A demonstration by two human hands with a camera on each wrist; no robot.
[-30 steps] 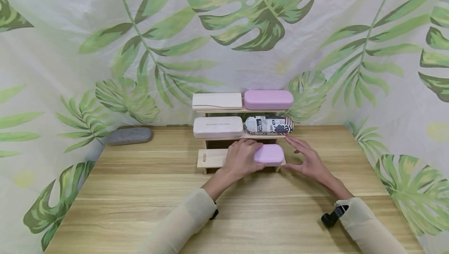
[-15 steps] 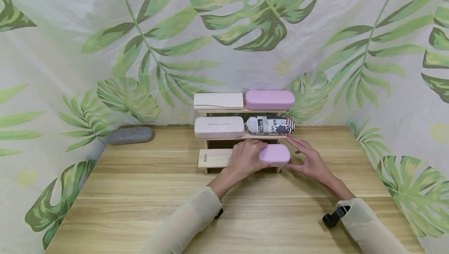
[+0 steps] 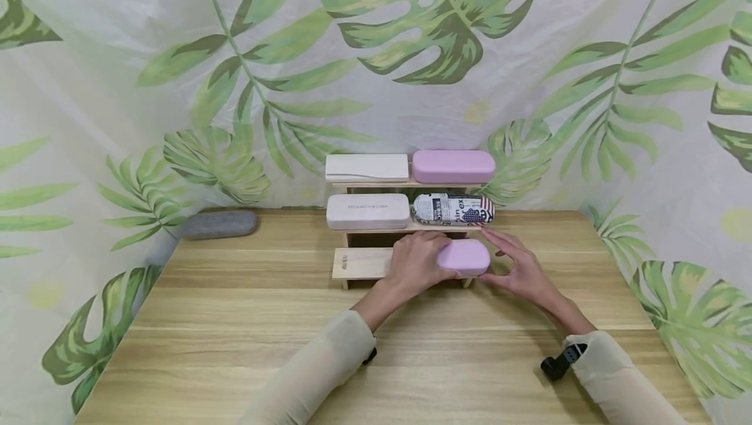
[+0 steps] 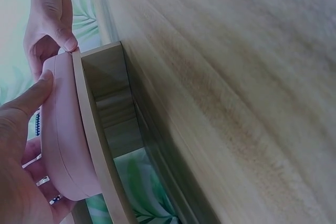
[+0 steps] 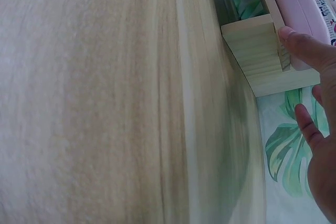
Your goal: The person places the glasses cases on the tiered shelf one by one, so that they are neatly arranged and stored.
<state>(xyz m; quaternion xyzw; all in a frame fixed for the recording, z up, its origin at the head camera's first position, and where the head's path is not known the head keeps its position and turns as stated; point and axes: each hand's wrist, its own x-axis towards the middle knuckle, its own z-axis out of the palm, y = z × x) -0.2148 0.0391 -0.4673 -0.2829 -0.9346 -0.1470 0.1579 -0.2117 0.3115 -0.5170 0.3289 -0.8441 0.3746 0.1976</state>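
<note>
A lilac glasses case [image 3: 467,256] lies on the right part of the lowest step of a wooden three-tier display rack [image 3: 361,264]. My left hand [image 3: 414,262] grips it from the left, thumb on the near side and fingers behind, covering its left end. In the left wrist view the case [image 4: 65,129] sits along the step's board. My right hand [image 3: 519,271] is at the rack's right end with fingers spread and loosely bent. Its thumb [image 5: 302,43] touches the board's end beside the case in the right wrist view.
On the middle step lie a pale glasses case [image 3: 367,211] and a newsprint-patterned case [image 3: 454,209]. The top step carries a white case [image 3: 367,168] and a pink case [image 3: 454,166]. A grey case [image 3: 220,224] rests at the table's back left, by the leaf-print cloth [image 3: 411,111].
My left hand has slid the lilac case rightward along the lowest step, bringing its end close to my right hand. The right hand has stayed nearly in place.
</note>
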